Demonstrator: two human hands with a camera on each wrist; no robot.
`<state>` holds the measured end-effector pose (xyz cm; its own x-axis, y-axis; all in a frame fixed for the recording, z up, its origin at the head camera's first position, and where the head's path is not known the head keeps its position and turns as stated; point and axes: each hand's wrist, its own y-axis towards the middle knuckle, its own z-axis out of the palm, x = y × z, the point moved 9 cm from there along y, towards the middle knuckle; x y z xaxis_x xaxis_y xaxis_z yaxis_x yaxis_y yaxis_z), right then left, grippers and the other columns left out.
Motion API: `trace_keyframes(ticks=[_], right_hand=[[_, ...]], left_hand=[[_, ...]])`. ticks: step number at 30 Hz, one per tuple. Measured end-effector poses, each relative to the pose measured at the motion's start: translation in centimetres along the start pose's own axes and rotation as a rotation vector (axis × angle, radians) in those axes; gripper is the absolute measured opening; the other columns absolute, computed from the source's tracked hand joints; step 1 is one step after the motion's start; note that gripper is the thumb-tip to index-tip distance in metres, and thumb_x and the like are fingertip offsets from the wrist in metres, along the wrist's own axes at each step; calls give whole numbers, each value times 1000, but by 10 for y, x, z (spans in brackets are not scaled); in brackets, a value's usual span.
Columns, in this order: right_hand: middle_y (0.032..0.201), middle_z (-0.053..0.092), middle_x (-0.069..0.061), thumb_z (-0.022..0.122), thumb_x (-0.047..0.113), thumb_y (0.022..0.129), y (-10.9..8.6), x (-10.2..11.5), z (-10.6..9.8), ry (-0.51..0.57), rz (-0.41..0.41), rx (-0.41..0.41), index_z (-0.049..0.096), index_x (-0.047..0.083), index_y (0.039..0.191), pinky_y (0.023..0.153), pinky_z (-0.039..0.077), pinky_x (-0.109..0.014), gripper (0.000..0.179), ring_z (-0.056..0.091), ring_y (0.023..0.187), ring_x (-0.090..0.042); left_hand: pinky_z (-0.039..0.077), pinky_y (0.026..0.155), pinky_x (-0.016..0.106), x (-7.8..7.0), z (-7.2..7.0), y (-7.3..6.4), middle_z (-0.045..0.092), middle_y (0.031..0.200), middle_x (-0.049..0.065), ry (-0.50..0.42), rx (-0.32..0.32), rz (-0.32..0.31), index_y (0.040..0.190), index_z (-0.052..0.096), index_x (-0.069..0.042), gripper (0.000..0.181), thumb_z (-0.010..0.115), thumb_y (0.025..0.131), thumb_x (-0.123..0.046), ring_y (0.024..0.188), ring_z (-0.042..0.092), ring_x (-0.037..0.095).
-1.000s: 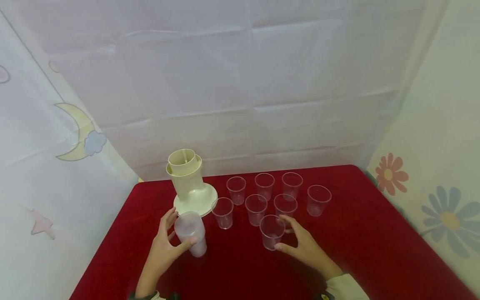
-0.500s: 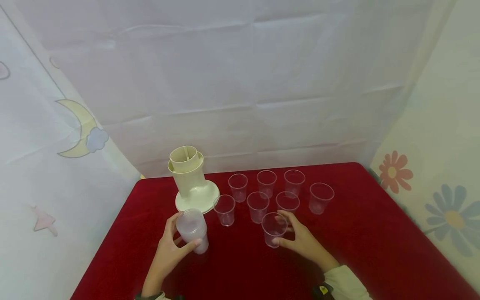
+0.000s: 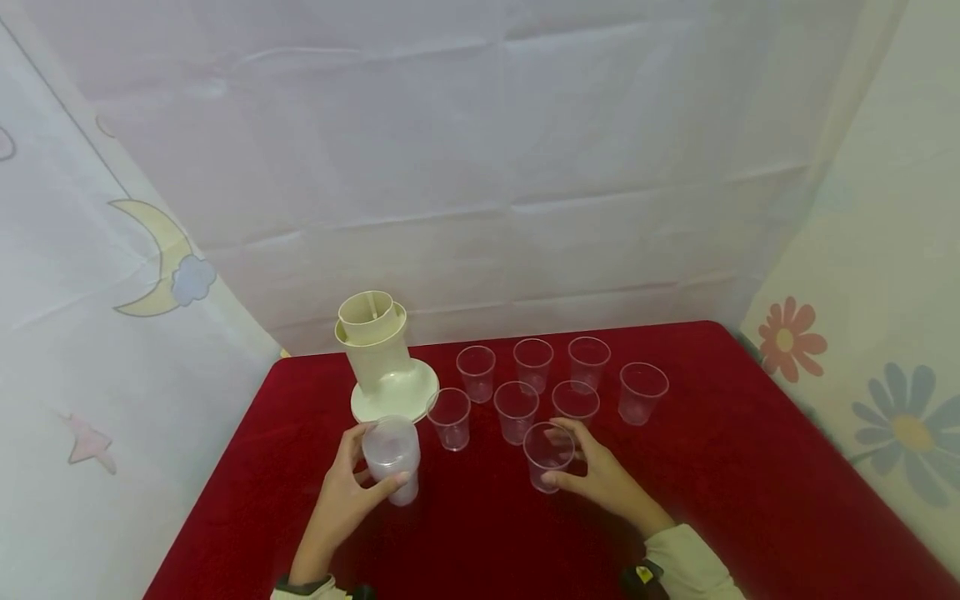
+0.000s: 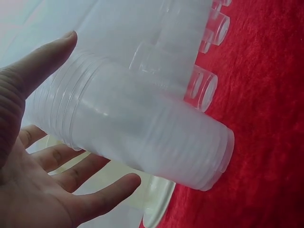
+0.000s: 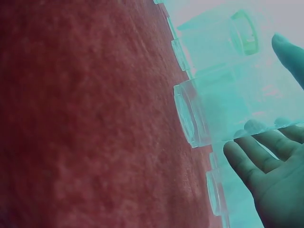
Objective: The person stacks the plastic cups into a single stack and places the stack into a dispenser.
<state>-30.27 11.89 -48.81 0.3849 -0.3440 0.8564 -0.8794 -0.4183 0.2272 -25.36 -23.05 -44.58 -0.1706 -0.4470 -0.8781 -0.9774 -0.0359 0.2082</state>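
Note:
At the left front of the red cloth, my left hand (image 3: 348, 492) holds a stack of nested clear plastic cups (image 3: 393, 454). The thumb is at its front and the fingers are at the far left side. The left wrist view shows several rims close together on the stack (image 4: 142, 123). My right hand (image 3: 603, 483) has its thumb and fingers around a single clear plastic cup (image 3: 546, 467), upright in the front row. Through this cup's wall (image 5: 209, 109), fingertips show in the right wrist view. Whether either base touches the cloth is unclear.
Several more clear cups (image 3: 516, 417) stand upright in rows behind and between the hands. One cup (image 3: 642, 396) stands apart at the right. A cream plastic tube on a round base (image 3: 382, 367) is at the back left. White cloth walls (image 3: 480, 167) border the table.
The stack's top has swung slightly right, so the stack looks more upright, and my left hand has shifted right with it. My right hand stays at the same cup; the view shifted slightly.

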Motion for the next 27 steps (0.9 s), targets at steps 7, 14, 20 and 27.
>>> trace_keyframes(ticks=[7, 14, 20, 27], right_hand=[[138, 57, -11, 78, 25, 88, 0, 2, 1, 24, 1, 6, 40, 15, 144, 101, 46, -48, 69, 52, 129, -31], [137, 57, -15, 77, 19, 88, 0, 11, 1, 94, -46, 10, 39, 13, 145, 100, 48, -42, 68, 55, 126, -29], [138, 54, -24, 75, 11, 89, 3, 24, 0, 191, -111, 23, 37, 4, 144, 95, 52, -36, 67, 56, 122, -36], [137, 54, -26, 73, 7, 90, 6, 34, -3, 236, -134, 30, 38, 6, 143, 96, 51, -33, 64, 55, 124, -36]], left_hand=[[52, 92, 52, -3, 4, 5, 55, 134, 15, 11, 54, -20, 139, 38, -16, 80, 87, 77, -24, 119, 55, 33], [54, 90, 46, -4, 8, 7, 55, 128, 12, -1, 97, -40, 136, 38, -19, 79, 89, 76, -25, 115, 55, 30], [54, 88, 42, -6, 10, 8, 54, 130, 11, -2, 113, -47, 136, 38, -20, 80, 89, 75, -26, 116, 54, 30], [54, 88, 41, -7, 11, 10, 56, 129, 10, 19, 110, -45, 136, 38, -20, 80, 89, 74, -29, 115, 55, 29]])
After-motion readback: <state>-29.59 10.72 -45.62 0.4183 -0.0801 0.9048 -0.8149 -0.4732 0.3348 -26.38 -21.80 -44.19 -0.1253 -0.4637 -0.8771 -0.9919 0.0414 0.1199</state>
